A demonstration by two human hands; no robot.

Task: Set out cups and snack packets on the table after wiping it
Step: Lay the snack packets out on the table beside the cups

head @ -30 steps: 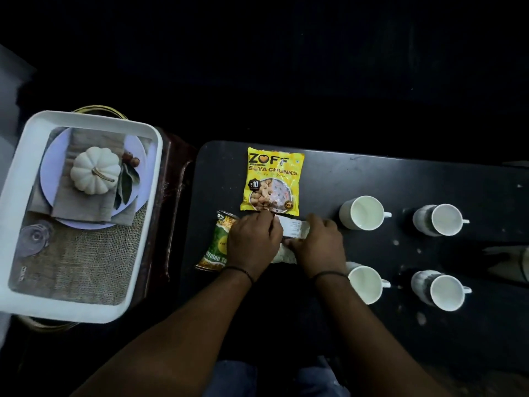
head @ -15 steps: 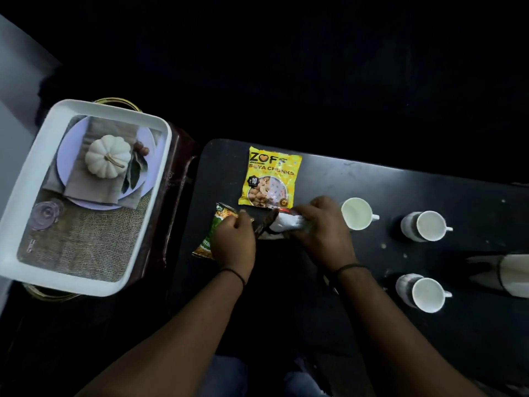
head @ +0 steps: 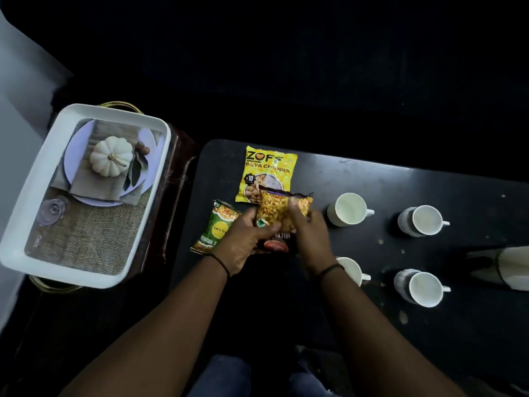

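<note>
Mixture packet gripped by both hands, left hand and right hand, just above black table. Green packet lies beside, yellow packet beyond. Risk: right elbow could knock nearest cup.

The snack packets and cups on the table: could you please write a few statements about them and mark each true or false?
1. Both hands hold one packet: true; the left hand and right hand grip the mixture packet.
2. The yellow soya chunks packet stands upright: false; it lies flat on the table.
3. Four white cups show: true, one nearest the packets.
4. The green packet lies in the white tray: false; it lies on the table.
5. The cups lie tipped over: false; they stand upright.
</note>
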